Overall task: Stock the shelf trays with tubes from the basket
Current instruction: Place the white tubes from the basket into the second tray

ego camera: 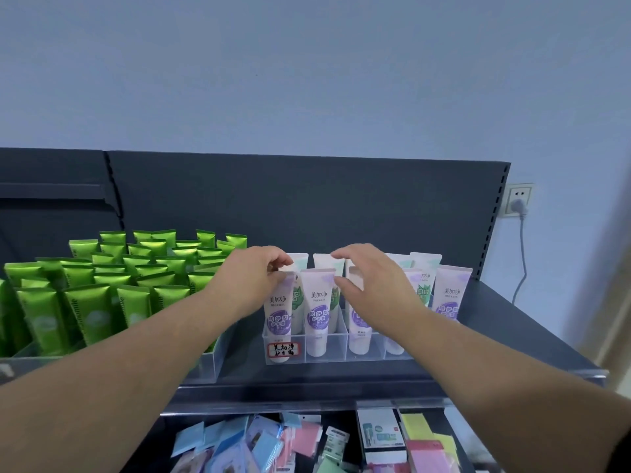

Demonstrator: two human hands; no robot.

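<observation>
A clear acrylic tray [338,353] on the dark shelf holds upright white tubes with purple or green labels. My left hand [254,278] pinches the top seam of the leftmost purple-label tube [279,319] in the front row. My right hand [367,278] hovers over the middle of the tray with fingers spread and relaxed, holding nothing, in front of the third front tube [358,329]. A second purple-label tube [318,315] stands between my two hands. No basket is in view.
A clear tray packed with several green tubes [112,288] fills the shelf's left side. The dark shelf surface [495,322] lies bare to the right. Below, a lower shelf holds flat coloured packets [259,442] and boxes [382,435]. A wall socket with a plugged cord [519,199] sits at the right.
</observation>
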